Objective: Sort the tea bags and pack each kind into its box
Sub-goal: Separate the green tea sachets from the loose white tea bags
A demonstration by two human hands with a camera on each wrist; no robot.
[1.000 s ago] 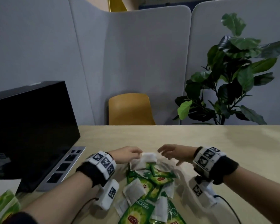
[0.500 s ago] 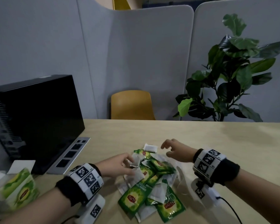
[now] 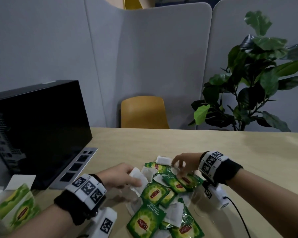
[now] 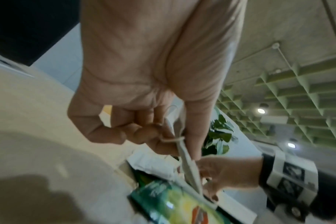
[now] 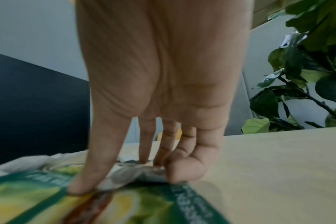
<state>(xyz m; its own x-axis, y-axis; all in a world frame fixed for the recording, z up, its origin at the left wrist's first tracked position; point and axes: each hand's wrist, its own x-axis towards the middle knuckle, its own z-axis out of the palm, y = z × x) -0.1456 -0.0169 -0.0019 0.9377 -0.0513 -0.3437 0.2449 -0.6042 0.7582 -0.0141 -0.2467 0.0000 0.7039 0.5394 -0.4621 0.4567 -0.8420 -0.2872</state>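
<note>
We see dim, cool indoor light in head view. Round ceiling lamps glow in left wrist view. Soft shadows fall on wooden table. Wide-angle bend curves grey partition edges. We find right hand motion-blurred. Both wrist views smeared; green sachet close to lens out of focus. No glare.

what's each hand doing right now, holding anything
Left hand: pinching a white tea bag.
Right hand: fingers extended down onto the pile, touching a green packet; no clear grip.
</note>
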